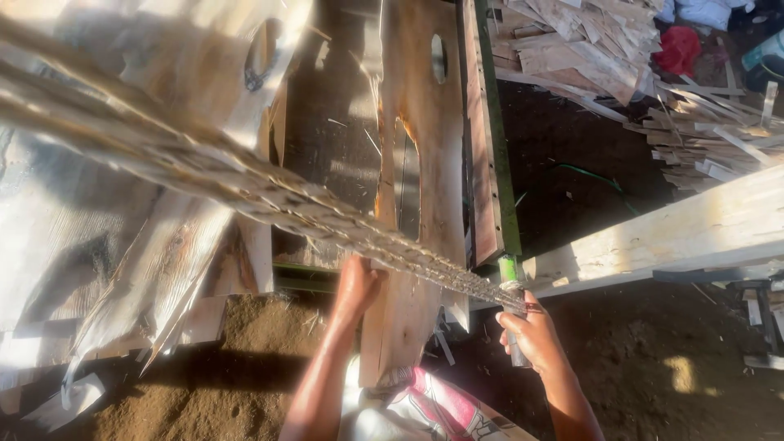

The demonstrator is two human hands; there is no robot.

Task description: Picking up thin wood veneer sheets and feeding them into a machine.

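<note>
Gripping rough strips [245,184], hands [535,335] outstretched.

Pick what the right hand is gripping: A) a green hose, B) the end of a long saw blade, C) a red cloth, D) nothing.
B: the right hand is closed around the near end of the long toothed blade, which runs up to the left across the wooden plank.
</note>
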